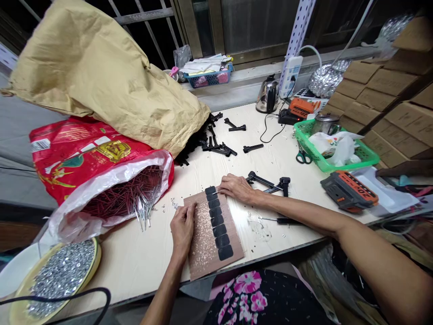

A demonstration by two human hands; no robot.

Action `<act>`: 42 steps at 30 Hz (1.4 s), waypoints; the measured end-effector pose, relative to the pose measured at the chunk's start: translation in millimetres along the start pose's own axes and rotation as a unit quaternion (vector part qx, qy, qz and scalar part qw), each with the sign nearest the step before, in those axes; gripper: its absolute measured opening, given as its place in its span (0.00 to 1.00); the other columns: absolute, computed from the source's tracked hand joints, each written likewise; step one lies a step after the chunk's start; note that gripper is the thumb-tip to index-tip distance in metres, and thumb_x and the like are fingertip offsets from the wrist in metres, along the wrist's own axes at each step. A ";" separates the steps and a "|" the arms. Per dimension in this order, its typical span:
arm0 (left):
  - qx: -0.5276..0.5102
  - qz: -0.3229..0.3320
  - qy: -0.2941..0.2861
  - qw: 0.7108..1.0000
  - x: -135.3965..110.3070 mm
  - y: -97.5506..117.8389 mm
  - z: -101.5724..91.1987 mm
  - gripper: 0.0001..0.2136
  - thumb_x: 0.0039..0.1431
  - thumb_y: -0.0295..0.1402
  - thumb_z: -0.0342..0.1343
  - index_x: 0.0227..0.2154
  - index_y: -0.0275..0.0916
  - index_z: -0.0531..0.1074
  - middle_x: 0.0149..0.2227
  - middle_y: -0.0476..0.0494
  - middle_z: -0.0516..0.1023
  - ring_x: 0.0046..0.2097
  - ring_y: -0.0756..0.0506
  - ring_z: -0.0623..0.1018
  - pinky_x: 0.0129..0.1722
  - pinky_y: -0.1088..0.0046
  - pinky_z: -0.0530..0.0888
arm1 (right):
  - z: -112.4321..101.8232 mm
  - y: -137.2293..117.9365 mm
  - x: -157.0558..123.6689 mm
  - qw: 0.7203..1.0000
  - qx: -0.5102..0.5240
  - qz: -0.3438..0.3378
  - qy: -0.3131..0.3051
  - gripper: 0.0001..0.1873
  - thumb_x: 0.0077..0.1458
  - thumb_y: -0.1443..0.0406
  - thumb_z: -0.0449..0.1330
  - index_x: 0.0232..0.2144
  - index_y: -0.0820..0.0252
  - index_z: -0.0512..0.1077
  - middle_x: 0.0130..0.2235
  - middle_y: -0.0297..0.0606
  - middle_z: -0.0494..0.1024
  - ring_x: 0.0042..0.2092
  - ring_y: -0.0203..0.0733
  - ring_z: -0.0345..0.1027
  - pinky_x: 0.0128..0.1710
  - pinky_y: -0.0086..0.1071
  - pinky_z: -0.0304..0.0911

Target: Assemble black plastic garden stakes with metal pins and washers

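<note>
A brown board [203, 234] with speckled pale marks lies flat on the table. Along its right side runs a column of several black rounded pads [217, 221]. My right hand [237, 188] is at the upper end of this column, its fingers closed in a pinch on a thin metal pin [215, 193] that points left over the pads. On the board's left edge rests my left hand [182, 225], fingers curled together; what they hold, if anything, is hidden. Beyond my right wrist are black plastic arms [264, 181], and below my forearm lies a screwdriver [286, 221].
A red bag [98, 153] of long screws lies open at the left, below a large tan sack [111, 76]. A bowl [91, 271] holds small metal nuts. A green basket [338, 164], scissors [303, 157], a battery pack [350, 189] and cardboard boxes [389, 108] occupy the right.
</note>
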State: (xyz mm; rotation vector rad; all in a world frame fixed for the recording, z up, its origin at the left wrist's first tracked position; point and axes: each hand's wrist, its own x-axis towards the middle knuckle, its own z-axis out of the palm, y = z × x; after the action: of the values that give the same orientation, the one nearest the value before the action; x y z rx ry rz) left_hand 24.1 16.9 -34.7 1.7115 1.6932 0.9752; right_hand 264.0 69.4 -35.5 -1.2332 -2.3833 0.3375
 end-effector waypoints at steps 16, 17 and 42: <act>0.000 -0.035 0.009 0.999 -2.8 -4.8 1.9 0.18 0.58 0.45 0.49 0.39 0.38 0.77 0.30 0.48 0.73 0.32 0.47 0.71 0.34 0.73 0.66 | -5.9 -14.6 -37.5 0.990 0.119 -0.073 -0.009 0.15 0.64 0.62 0.50 0.35 0.66 0.73 0.34 0.38 0.72 0.36 0.36 0.62 0.34 0.29 0.61; -0.001 -0.035 0.010 0.999 -2.7 -4.7 1.6 0.18 0.58 0.45 0.49 0.38 0.37 0.77 0.30 0.49 0.73 0.31 0.48 0.70 0.34 0.73 0.66 | -6.3 -7.1 -29.4 0.992 0.110 -0.056 -0.011 0.15 0.63 0.62 0.51 0.35 0.66 0.73 0.34 0.39 0.72 0.37 0.37 0.62 0.35 0.30 0.61; 0.007 -0.031 0.011 0.999 -1.3 -1.3 2.0 0.18 0.59 0.45 0.48 0.39 0.38 0.77 0.28 0.49 0.71 0.31 0.47 0.70 0.34 0.72 0.66 | -8.3 -1.0 -29.9 0.980 0.159 -0.110 -0.036 0.14 0.63 0.61 0.51 0.36 0.66 0.72 0.33 0.37 0.70 0.37 0.35 0.62 0.37 0.30 0.62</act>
State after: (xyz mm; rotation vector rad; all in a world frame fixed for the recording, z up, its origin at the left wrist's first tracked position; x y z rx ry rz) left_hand 25.0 16.0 -37.1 1.6525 1.7614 0.9588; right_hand 282.5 44.4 -35.8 -0.8180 -2.3787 0.6705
